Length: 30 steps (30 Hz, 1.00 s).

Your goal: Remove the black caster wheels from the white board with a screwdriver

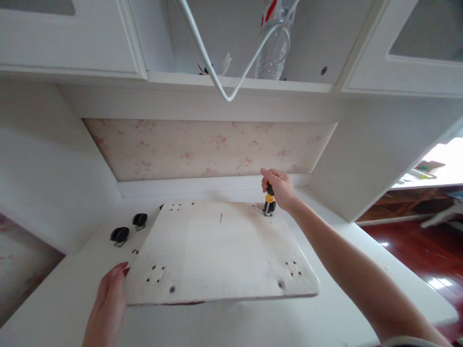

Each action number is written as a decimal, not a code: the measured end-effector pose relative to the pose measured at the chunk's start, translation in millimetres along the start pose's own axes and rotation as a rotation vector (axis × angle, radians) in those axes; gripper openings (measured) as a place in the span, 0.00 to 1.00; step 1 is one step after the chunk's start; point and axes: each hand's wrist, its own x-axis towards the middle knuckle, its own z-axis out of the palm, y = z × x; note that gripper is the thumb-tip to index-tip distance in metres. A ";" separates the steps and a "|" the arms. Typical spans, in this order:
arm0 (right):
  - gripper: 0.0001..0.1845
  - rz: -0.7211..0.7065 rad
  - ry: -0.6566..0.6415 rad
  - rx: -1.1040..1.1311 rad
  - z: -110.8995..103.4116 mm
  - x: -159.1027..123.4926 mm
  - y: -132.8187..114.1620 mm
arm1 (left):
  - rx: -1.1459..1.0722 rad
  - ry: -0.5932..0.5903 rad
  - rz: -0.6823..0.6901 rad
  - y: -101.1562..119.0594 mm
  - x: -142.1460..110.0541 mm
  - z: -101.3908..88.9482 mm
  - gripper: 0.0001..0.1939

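A white wooden board (pixel 220 255) with rounded corners lies flat on the white desk top, with groups of screw holes near its corners. My right hand (pixel 280 187) is closed around a screwdriver (pixel 269 196) with a black and yellow handle. The tool stands upright over a black caster wheel (pixel 268 208) with a metal plate at the board's far right corner; its tip is hidden. At the board's near left edge, my left hand (pixel 110 299) grips the side, its fingers partly hidden. Two loose casters, one nearer (pixel 119 235) and one farther (pixel 140 220), lie left of the board.
Small dark screws (pixel 135 251) lie beside the board's left edge. Overhead, a white cable (pixel 226 94) hangs down in front of an open shelf (pixel 238 82) holding a clear plastic bottle (pixel 273 53). White side panels and a flowered wall panel (pixel 217 149) enclose the desk.
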 end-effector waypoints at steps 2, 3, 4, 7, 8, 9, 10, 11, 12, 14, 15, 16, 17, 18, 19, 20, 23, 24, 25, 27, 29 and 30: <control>0.25 0.001 0.040 -0.031 1.0 -1.2 2.2 | 0.016 -0.030 0.009 7.4 4.6 4.0 0.29; 0.25 0.002 0.066 -0.044 0.8 -1.6 2.5 | -0.006 -0.050 -0.010 8.7 6.5 5.3 0.28; 0.25 0.002 0.095 -0.056 0.1 -1.9 2.4 | -0.032 -0.063 -0.024 8.7 7.9 6.3 0.28; 0.25 -0.004 0.180 -0.069 -2.4 -2.1 -0.2 | -0.112 -0.078 -0.084 4.3 8.5 7.9 0.29; 0.25 -0.008 0.196 -0.067 -2.9 -2.0 -1.5 | -0.126 -0.074 -0.105 2.9 7.7 8.3 0.28; 0.24 -0.011 0.199 -0.062 -3.0 -1.9 -2.7 | -0.136 -0.066 -0.122 2.1 6.4 8.8 0.28; 0.23 -0.013 0.189 -0.056 -2.8 -1.9 -4.0 | -0.145 -0.052 -0.136 2.1 5.0 9.3 0.27; 0.22 -0.015 0.169 -0.051 -2.5 -2.0 -5.2 | -0.157 -0.037 -0.145 2.7 3.4 9.9 0.27; 0.21 -0.014 0.142 -0.049 -2.2 -2.3 -6.3 | -0.173 -0.024 -0.150 3.7 2.0 10.5 0.27; 0.19 -0.009 0.086 -0.058 -2.5 -3.1 -8.5 | -0.211 -0.005 -0.156 6.0 -0.3 11.7 0.28; 0.19 -0.005 0.061 -0.073 -3.5 -3.5 -9.5 | -0.222 0.001 -0.159 6.7 -1.0 12.2 0.28; 0.18 0.000 0.037 -0.096 -5.0 -3.7 -10.5 | -0.232 0.003 -0.162 7.0 -1.4 12.6 0.28; 0.18 0.007 0.013 -0.128 -7.0 -3.5 -11.7 | -0.243 0.002 -0.166 6.8 -1.6 13.0 0.28; 0.17 0.015 -0.012 -0.169 -9.3 -2.9 -13.0 | -0.257 0.001 -0.169 6.2 -1.4 13.3 0.29; 0.16 0.024 -0.036 -0.221 -11.8 -1.6 -14.6 | -0.273 -0.002 -0.174 5.1 -1.1 13.5 0.29; 0.16 0.034 -0.059 -0.283 -14.5 0.4 -16.6 | -0.287 0.000 -0.178 3.7 -0.6 13.6 0.29; 0.16 0.078 -0.106 -0.541 -22.5 10.4 -26.9 | -0.299 0.012 -0.180 -2.5 2.0 13.1 0.27; 0.17 0.095 -0.110 -0.652 -25.2 14.8 -31.8 | -0.297 0.012 -0.177 -5.1 3.0 12.7 0.26; 0.18 0.112 -0.110 -0.771 -27.6 19.5 -37.2 | -0.295 0.008 -0.170 -7.8 4.2 12.3 0.26; 0.19 0.141 -0.115 -1.002 -31.1 28.6 -48.8 | -0.290 -0.003 -0.142 -13.2 6.4 11.6 0.25; 0.17 0.157 -0.172 -1.184 -32.1 35.9 -60.3 | -0.276 -0.008 -0.103 -18.0 8.3 11.1 0.24; 0.15 0.157 -0.223 -1.251 -31.6 38.6 -65.6 | -0.268 -0.010 -0.087 -19.9 9.0 11.1 0.24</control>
